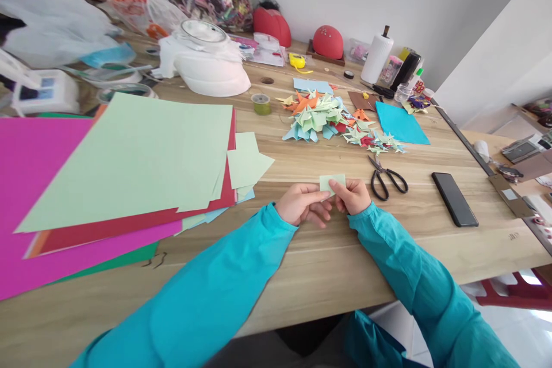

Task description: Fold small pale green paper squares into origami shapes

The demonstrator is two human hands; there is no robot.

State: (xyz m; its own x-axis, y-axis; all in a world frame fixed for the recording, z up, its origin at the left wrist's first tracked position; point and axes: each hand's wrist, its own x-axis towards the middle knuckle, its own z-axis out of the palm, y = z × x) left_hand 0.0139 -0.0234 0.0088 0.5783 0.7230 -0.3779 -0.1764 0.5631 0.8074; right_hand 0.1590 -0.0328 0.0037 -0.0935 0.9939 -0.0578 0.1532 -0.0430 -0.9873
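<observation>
A small pale green piece of paper (331,182) is held between my two hands, a little above the wooden table. My left hand (302,202) pinches its lower left part, with the other fingers loosely curled below. On the right side my right hand (354,196) grips it, the thumb lying across its face. Beyond the hands lies a heap of folded paper pieces (317,118) in green, blue, orange and red. Black-handled scissors (382,178) rest just past my right hand. Small pale green paper sheets (246,164) lie to the left of my left hand.
Large coloured sheets (142,155) are stacked at the left. A black phone (455,199) lies at the right. Farther back are a blue paper square (402,122), a green spool (261,104), a yellow tape measure (297,61), a white roll (376,58) and plastic bags (56,23).
</observation>
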